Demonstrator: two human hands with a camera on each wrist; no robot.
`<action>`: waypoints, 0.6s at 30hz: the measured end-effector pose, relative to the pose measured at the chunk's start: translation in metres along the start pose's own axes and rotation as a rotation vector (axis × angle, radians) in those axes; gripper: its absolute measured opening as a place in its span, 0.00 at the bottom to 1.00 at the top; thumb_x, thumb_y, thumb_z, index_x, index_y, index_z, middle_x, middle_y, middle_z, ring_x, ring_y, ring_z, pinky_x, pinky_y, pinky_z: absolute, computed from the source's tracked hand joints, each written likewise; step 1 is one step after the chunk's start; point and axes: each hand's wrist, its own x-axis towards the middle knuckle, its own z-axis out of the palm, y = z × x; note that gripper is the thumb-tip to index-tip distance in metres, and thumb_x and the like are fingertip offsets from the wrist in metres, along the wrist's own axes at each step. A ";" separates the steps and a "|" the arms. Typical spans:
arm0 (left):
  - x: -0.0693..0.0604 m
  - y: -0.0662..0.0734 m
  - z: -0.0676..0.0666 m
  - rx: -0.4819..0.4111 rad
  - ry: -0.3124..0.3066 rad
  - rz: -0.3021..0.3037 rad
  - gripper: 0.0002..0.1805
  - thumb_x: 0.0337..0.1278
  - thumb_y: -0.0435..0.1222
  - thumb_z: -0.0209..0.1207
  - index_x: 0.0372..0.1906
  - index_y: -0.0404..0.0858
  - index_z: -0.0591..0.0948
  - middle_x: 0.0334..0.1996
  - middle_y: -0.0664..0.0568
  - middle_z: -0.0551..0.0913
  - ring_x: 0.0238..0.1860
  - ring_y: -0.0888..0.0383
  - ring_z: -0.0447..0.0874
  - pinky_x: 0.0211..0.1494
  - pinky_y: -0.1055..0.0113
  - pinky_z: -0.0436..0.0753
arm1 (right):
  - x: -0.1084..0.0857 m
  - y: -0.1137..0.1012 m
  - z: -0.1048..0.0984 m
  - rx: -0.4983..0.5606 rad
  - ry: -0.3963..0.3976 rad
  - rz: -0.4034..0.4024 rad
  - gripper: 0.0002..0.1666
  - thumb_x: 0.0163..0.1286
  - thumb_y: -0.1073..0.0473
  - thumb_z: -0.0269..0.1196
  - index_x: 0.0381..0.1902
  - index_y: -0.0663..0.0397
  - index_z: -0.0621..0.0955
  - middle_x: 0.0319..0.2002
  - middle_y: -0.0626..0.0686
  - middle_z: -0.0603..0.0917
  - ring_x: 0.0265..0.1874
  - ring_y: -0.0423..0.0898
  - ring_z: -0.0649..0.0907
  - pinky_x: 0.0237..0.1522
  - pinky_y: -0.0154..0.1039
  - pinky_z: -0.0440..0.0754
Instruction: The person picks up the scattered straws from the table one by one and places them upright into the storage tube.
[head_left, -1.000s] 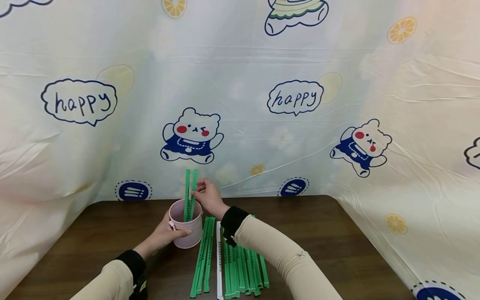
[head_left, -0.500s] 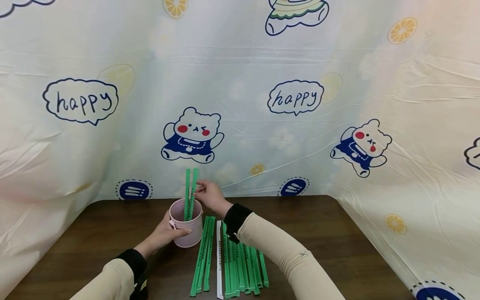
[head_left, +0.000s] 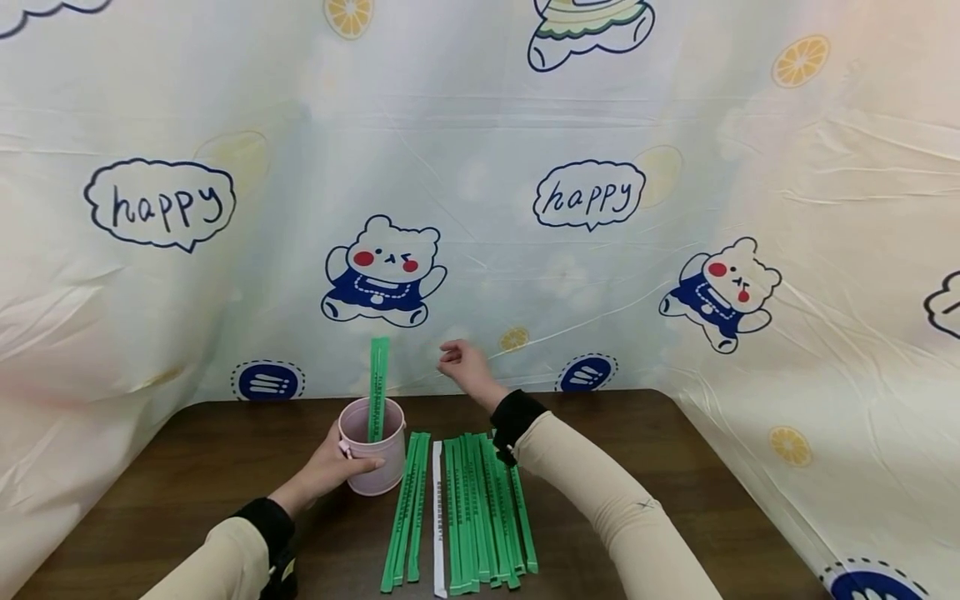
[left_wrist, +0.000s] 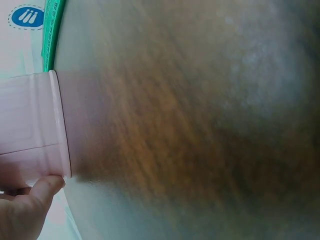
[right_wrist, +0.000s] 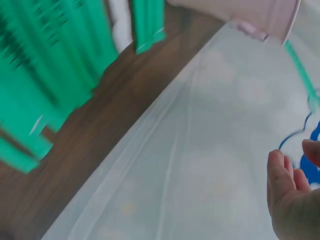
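My left hand [head_left: 330, 467] grips the side of a small pink bucket [head_left: 384, 467], its thumb across the front. In the left wrist view the thumb [left_wrist: 47, 187] lies against the bucket wall near the rim. Slim green wrapped sticks [head_left: 379, 375] with dark print stand upright in the bucket, side by side; their lower ends are hidden. My right hand [head_left: 468, 371] is raised to the right of the bucket, fingers loosely bent and holding nothing. The right wrist view also shows this hand [right_wrist: 292, 195] apart from the sticks and the bucket.
Green sticks [head_left: 480, 517] lie in a row on the brown table [head_left: 622, 500], below the right forearm. One white stick [head_left: 438, 521] separates them from a smaller green group [head_left: 405, 517] by the bucket. A printed curtain [head_left: 495, 275] hangs behind the table's far edge.
My right hand has let go of a stick in the bucket and moved right, away from it. The two standing sticks now lean together. The left hand has stayed on the bucket.
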 end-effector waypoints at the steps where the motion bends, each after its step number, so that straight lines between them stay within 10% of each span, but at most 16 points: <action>1: 0.000 -0.001 0.000 0.000 -0.001 0.000 0.57 0.57 0.37 0.71 0.80 0.35 0.43 0.74 0.32 0.60 0.72 0.35 0.65 0.74 0.35 0.68 | 0.012 0.026 -0.001 -0.006 0.004 -0.013 0.21 0.75 0.58 0.63 0.63 0.58 0.78 0.50 0.60 0.85 0.50 0.53 0.85 0.51 0.43 0.84; 5: 0.002 -0.001 -0.001 0.003 -0.005 -0.001 0.57 0.58 0.37 0.70 0.80 0.35 0.43 0.74 0.32 0.60 0.72 0.35 0.64 0.74 0.34 0.68 | 0.069 0.150 0.000 -0.070 0.012 -0.080 0.22 0.74 0.45 0.64 0.61 0.44 0.78 0.48 0.49 0.84 0.46 0.44 0.83 0.44 0.40 0.82; 8: 0.002 -0.001 -0.002 0.008 -0.008 -0.005 0.57 0.58 0.38 0.70 0.80 0.35 0.42 0.74 0.32 0.60 0.72 0.35 0.64 0.74 0.34 0.67 | 0.072 0.177 -0.013 -0.110 -0.026 -0.036 0.24 0.74 0.45 0.64 0.63 0.45 0.77 0.50 0.51 0.85 0.47 0.47 0.84 0.45 0.43 0.82; 14: 0.002 0.000 -0.004 0.008 -0.009 -0.007 0.56 0.58 0.39 0.70 0.79 0.37 0.42 0.74 0.33 0.58 0.73 0.34 0.62 0.75 0.31 0.65 | 0.009 0.131 -0.045 -0.082 -0.091 0.026 0.22 0.72 0.55 0.65 0.60 0.60 0.78 0.44 0.57 0.85 0.41 0.50 0.84 0.40 0.44 0.83; 18: 0.001 -0.001 -0.002 0.011 -0.010 -0.007 0.56 0.59 0.39 0.70 0.79 0.37 0.42 0.74 0.33 0.59 0.73 0.35 0.62 0.75 0.32 0.66 | -0.046 0.066 -0.058 -0.126 -0.065 0.226 0.23 0.68 0.69 0.64 0.59 0.72 0.77 0.50 0.68 0.83 0.44 0.60 0.85 0.46 0.50 0.86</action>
